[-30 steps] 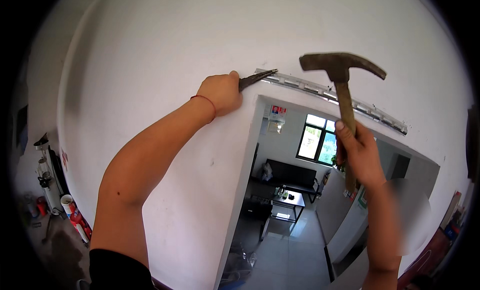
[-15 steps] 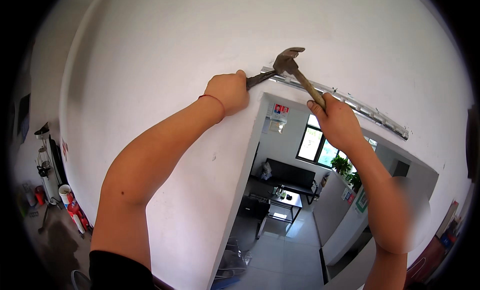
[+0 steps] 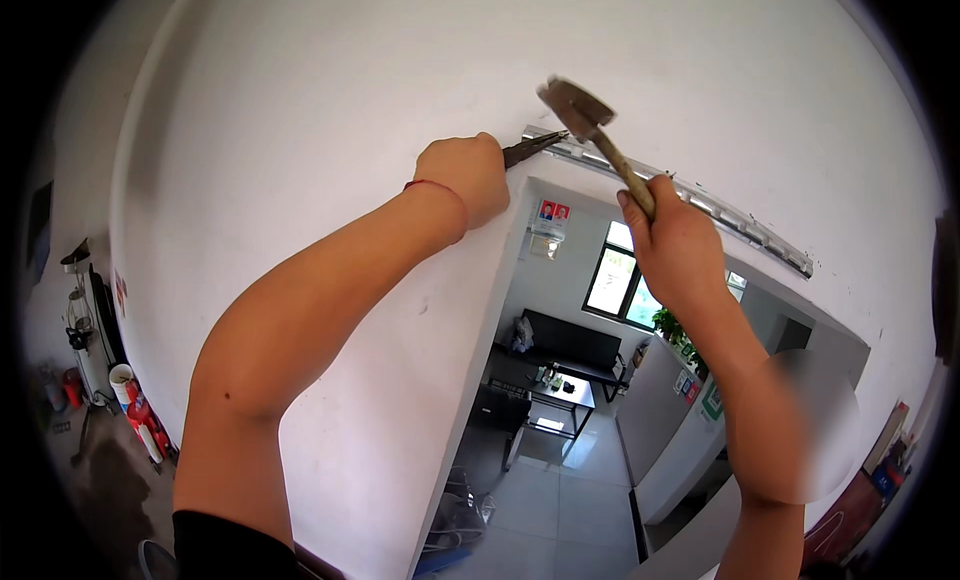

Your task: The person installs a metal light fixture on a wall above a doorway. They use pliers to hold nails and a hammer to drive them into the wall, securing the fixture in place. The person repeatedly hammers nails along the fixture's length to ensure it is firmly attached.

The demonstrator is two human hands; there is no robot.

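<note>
Above a doorway, a silvery metal rail (image 3: 745, 228) runs along the white wall (image 3: 330, 90), sloping down to the right in this view. My left hand (image 3: 462, 183) is closed round the handles of dark long-nosed pliers (image 3: 532, 150), whose tips lie over the rail's left end. Whatever the tips may grip is too small to make out. With my right hand (image 3: 682, 242) I grip the wooden handle of a claw hammer (image 3: 580, 108). Its head is just above the plier tips, slightly blurred and tilted, and partly covers the wall there.
Through the doorway are a black sofa (image 3: 572, 342), a low table (image 3: 558, 395), potted plants (image 3: 672, 325) and a grey partition (image 3: 648, 405). At the lower left, a white bucket (image 3: 122, 380) and red containers (image 3: 145, 420) stand by the wall.
The hammer head has lifted off the plier tips and turned, moving slightly up. My left hand and the pliers have shifted a little to the right along the rail.
</note>
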